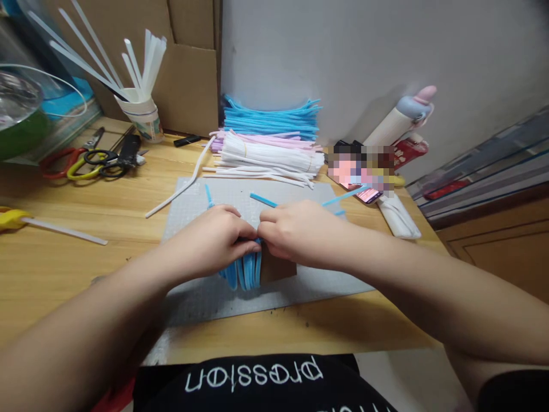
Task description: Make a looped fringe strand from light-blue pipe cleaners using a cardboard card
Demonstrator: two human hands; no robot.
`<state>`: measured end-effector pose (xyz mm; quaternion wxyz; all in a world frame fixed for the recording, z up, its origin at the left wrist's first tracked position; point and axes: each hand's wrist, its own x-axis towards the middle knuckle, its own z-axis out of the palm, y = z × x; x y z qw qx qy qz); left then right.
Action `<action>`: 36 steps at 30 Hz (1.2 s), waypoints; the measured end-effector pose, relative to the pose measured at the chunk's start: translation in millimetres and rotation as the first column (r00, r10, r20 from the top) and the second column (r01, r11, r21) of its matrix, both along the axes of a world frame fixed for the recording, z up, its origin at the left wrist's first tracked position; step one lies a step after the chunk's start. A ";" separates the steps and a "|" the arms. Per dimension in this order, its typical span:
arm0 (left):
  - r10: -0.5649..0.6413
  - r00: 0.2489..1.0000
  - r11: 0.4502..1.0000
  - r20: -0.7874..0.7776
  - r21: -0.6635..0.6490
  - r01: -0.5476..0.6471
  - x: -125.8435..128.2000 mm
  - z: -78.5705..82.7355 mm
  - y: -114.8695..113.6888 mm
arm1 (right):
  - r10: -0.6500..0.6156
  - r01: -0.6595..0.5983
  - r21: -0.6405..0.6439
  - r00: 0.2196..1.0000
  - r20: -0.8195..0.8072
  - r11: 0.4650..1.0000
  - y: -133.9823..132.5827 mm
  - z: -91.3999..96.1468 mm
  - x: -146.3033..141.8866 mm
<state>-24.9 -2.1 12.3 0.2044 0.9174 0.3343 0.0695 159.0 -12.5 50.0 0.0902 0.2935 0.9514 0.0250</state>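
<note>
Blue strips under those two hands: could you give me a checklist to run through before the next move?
1. Left hand on the blue strips: ok, thumb and finger at their upper part.
2. Right hand beside the left: ok, but what its fingertips pinch, cannot tell.
3. Brown cardboard over the grey mat: ok, partly covered.
4. Strips firmly fastened: cannot tell, fingers hide that spot.
5. Red-handled scissors away from both hands: ok, at the table's left.

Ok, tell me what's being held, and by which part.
The left hand has its grip on the blue strips, at the top of their visible stretch. The right hand is curled beside it; what it holds, if anything, is hidden.
</note>
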 end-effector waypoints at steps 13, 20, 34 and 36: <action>0.082 0.996 0.993 0.030 0.086 -0.084 1.3 -4.3 0.2 | -0.403 0.431 0.095 0.887 -0.225 0.897 -25.2 -17.3 -11.6; 0.261 0.957 0.960 0.124 0.076 -0.271 2.8 0.6 -3.0 | -0.476 0.415 -0.259 0.597 -0.646 0.872 -31.4 -35.8 -4.8; 0.236 0.962 0.933 0.135 0.247 -0.263 3.7 -2.1 -4.2 | -0.947 -0.147 -0.941 -0.156 -0.281 0.304 -20.2 -66.3 -1.8; 0.217 0.969 0.926 0.115 0.289 -0.242 3.0 -3.0 -4.2 | -0.936 -0.204 -0.926 -0.225 -0.272 0.318 -21.8 -70.1 -5.6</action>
